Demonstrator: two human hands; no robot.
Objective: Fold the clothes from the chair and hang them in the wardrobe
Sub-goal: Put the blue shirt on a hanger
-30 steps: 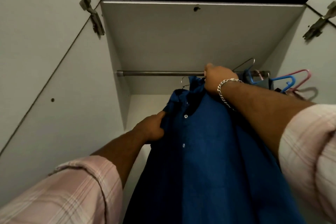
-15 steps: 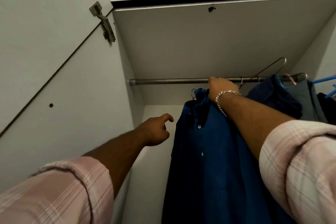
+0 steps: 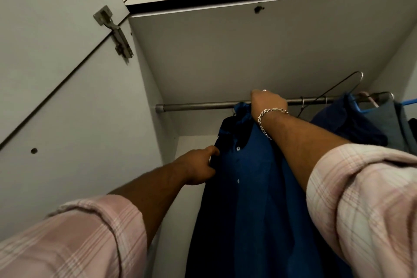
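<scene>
Far left of frame: open white wardrobe door (image 3: 56, 88) w/ a grey metal hinge (image 3: 114, 32) at upper left. A pink plaid sleeve (image 3: 74, 239) fills the lower left corner.

Centre-left: left hand (image 3: 197, 168) reaches up to the front edge of the dark blue button-up shirt (image 3: 255, 198), thumb and fingers curled onto the fabric just below the collar, apparently pinching the placket; fingertips are hidden behind the cloth, so exact grip can't be confirmed.

Centre: shirt hangs long from the top, collar bunched right under the grey metal hanging rail (image 3: 203, 105). Its hanger is mostly hidden.

Centre-right: right hand (image 3: 268, 102), silver chain bracelet (image 3: 268, 117) at the wrist, is curled over at the rail, holding the shirt's collar/hanger top. Can't tell if the hook is fully on the rail.

Upper right: an empty thin wire hanger (image 3: 338, 90) tilted on the rail, then other dark and grey garments (image 3: 379, 122) already hung, near the right edge.

Progress, as judged: this shirt looks at or very near hung; left is seating the hook, letting go, straightening. Chair not in view, so what remains there is unknown.
</scene>
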